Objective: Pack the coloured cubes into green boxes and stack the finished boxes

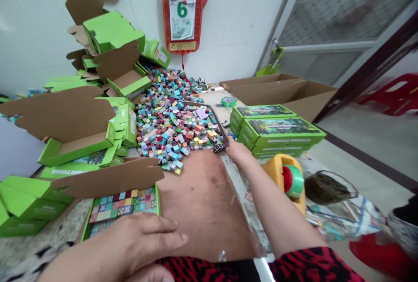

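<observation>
My left hand (143,238) lies palm down with fingers stretched out over the near side of an open green box (158,195). Rows of small patterned cubes (120,203) fill that box, partly hidden under the hand. My right hand (240,152) reaches forward to the right rim of a cardboard tray (196,212). At its fingers sits a short row of dark cubes (219,147), which it appears to grip; the fingertips are partly hidden. Beyond it spreads a large heap of loose multicoloured cubes (176,121).
Open green boxes (78,142) stack up at left. Closed green boxes (277,129) stand at right, before large cardboard cartons (277,88). A yellow tape dispenser (281,169) and a glass jar with dark contents (328,187) stand near my right forearm. Green tape (228,101) lies behind.
</observation>
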### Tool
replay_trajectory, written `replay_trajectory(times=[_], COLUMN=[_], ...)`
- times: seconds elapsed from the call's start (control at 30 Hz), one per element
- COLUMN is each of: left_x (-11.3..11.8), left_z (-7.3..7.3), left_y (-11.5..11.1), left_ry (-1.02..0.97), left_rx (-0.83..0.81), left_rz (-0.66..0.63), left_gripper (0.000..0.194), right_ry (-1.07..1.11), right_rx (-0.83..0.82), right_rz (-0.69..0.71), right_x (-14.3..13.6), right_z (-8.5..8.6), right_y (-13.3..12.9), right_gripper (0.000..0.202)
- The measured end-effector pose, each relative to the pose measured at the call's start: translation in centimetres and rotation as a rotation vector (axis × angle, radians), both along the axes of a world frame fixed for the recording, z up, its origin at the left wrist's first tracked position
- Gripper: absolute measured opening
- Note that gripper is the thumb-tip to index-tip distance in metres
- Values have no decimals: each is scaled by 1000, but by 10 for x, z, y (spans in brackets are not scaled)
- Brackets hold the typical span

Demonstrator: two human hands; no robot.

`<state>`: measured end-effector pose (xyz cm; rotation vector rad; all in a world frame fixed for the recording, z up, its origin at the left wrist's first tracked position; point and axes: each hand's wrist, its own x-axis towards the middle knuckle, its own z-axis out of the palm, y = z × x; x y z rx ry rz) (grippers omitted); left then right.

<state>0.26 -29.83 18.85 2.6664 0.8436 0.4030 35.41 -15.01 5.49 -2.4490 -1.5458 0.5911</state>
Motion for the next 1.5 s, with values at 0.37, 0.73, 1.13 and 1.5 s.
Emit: replay_trajectory(times=[0.37, 0.73, 1.13, 1.5], left_x=[-16, -38, -57, -65], left_z=[-136, -182, -178, -164], left_y=[-1, -14, -24, 0], left_ry=[193, 208, 206, 330], left_rx=[117, 416, 392, 526], left_rz=[204, 385, 475, 559], left_gripper=[32, 33, 33, 29], right_ry=[-97, 8, 46, 82], right_rx=[199, 213, 190, 479], right_rz=[410, 484, 771, 305], right_x=[-110, -189, -153, -99], right_z=[21, -25, -22, -31], right_y=[-34, -8, -64, -16], right_gripper=[57, 81, 62, 37])
